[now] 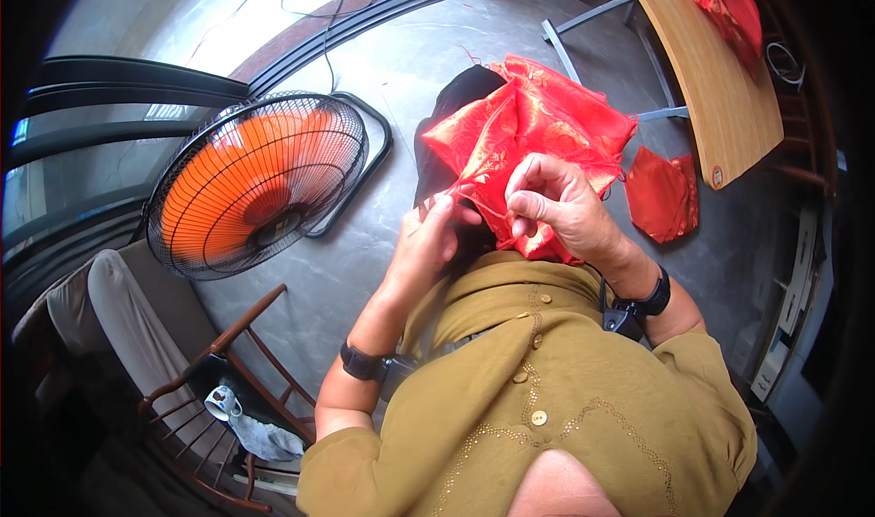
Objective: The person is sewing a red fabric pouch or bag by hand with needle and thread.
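Observation:
A shiny red patterned satin cloth (538, 120) lies bunched over my lap and dark trousers. At its near left edge, my left hand (428, 242) pinches a gathered corner of it between thumb and fingers. My right hand (558, 205) is closed just to the right, thumb against curled fingertips, above the cloth. Between the two hands runs a thin pinkish-red cord (495, 214), its right end going into the right hand's pinch. What lies under the bunched folds is hidden.
An orange-bladed floor fan (260, 184) stands at left. A wooden-topped table (725, 88) carries more red cloth (729, 11) at upper right. Another red satin piece (663, 193) lies below the table's edge. A wooden chair (239, 321) holds a mug (221, 402) at lower left.

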A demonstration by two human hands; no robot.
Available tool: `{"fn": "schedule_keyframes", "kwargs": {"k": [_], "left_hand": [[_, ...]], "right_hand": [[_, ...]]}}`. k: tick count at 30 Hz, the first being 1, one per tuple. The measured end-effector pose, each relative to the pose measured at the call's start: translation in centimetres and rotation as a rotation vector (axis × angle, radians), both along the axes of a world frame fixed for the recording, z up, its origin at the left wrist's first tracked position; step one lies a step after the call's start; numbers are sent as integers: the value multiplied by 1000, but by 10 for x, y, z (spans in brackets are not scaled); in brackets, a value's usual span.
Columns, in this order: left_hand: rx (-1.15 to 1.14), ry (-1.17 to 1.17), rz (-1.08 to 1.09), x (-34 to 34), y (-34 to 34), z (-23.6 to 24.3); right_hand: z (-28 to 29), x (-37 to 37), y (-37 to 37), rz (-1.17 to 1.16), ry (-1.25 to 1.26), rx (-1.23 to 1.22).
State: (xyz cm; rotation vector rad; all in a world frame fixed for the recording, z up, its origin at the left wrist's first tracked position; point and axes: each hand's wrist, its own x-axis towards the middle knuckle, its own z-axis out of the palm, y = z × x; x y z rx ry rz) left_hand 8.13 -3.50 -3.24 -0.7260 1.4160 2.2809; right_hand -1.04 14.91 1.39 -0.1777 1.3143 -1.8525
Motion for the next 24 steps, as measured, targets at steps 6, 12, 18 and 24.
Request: {"fn": "schedule_keyframes", "kwargs": {"k": [6, 12, 18, 24], "left_hand": [[-56, 18, 9, 3, -10, -5], [-198, 99, 176, 4, -9, -4], [-277, 229, 122, 6, -14, 13], [262, -7, -147, 3, -19, 13]], "right_hand": [[0, -2, -8, 1, 39, 42], [-8, 1, -12, 14, 160, 35], [-4, 3, -16, 67, 810, 205], [-6, 9, -25, 96, 1133, 111]]}}
